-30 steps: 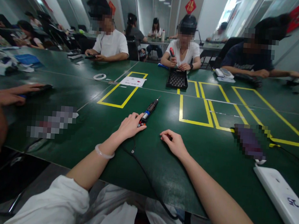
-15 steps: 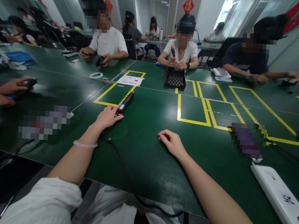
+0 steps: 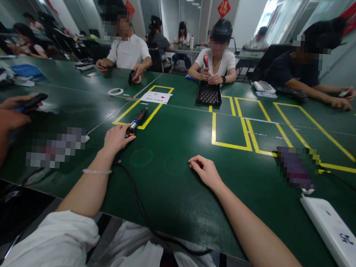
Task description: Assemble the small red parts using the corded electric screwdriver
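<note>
My left hand (image 3: 116,137) lies on the green table (image 3: 174,178), its fingers resting on the rear end of a corded electric screwdriver (image 3: 136,122). The screwdriver lies flat, its tip pointing away from me across a yellow tape line. Its black cable (image 3: 136,196) trails back under my wrist and off the table's near edge. My right hand (image 3: 204,170) rests on the table to the right, fingers loosely curled, holding nothing.
A black tray (image 3: 209,95) sits in front of the person opposite, who holds a red-tipped tool. A white sheet (image 3: 156,97) and a white ring (image 3: 115,91) lie beyond the screwdriver. A white device (image 3: 333,234) lies at the right. A co-worker's hand (image 3: 11,112) holds a dark tool at the left.
My left hand has slid the screwdriver leftward across the table, from the centre to the yellow tape box. My right hand has stayed in place.
</note>
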Demonstrator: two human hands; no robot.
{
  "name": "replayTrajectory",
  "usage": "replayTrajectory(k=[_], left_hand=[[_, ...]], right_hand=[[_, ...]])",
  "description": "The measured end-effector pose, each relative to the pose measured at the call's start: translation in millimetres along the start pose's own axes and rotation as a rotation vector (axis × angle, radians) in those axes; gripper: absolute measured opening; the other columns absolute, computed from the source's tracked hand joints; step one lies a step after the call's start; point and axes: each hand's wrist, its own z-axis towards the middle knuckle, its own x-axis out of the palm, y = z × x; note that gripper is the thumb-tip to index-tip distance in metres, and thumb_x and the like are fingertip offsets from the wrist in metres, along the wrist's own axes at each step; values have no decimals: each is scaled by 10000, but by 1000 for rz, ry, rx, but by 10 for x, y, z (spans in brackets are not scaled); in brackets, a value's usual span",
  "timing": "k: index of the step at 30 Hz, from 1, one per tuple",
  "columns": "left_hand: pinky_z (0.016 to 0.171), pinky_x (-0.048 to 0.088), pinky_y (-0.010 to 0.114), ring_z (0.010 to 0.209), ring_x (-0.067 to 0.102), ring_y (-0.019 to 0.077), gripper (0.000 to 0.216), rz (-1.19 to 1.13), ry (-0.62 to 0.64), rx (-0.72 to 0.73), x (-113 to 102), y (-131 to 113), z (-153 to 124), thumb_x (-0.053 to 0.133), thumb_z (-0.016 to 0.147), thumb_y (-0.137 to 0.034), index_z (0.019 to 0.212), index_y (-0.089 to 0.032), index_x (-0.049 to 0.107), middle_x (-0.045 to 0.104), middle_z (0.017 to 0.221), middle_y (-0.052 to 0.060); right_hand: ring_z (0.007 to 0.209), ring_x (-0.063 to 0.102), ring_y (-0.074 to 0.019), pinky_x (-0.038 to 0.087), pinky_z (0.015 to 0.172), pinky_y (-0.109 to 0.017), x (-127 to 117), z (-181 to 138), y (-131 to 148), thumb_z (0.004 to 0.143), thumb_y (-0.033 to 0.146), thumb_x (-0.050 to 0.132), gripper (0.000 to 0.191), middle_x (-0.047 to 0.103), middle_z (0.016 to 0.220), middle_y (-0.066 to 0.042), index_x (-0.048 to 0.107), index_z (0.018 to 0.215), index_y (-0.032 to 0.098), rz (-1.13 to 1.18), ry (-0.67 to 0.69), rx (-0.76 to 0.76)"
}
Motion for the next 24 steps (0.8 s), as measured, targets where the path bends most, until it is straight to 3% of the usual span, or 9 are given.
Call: replayTrajectory(k=[9, 17, 24], left_hand=[[894, 421, 380, 1085, 535, 313, 535, -2, -162, 40, 24, -75, -52, 589, 832, -421, 1285, -159, 474, 556, 1224, 152], [812, 449, 369, 985, 583, 301, 387, -18, -120, 9, 45, -55, -23, 610, 812, -405, 1119, -176, 556, 619, 1085, 126], [799, 451, 365, 982, 569, 293, 333, -43, -109, 15, 45, -44, -35, 584, 828, -400, 1081, -185, 570, 603, 1083, 125]], right_hand=[[730, 650, -155, 467, 686, -256, 10, 2, -15, 880, 231, 534, 155, 705, 781, -23, 672, 921, 174, 2, 7, -3], [715, 643, -153, 452, 670, -249, 11, 0, -17, 883, 227, 539, 152, 702, 772, -21, 679, 910, 175, -17, 10, -14], [721, 644, -155, 446, 667, -249, 9, 6, 6, 886, 228, 535, 161, 703, 777, -22, 685, 918, 174, -22, 11, -13]])
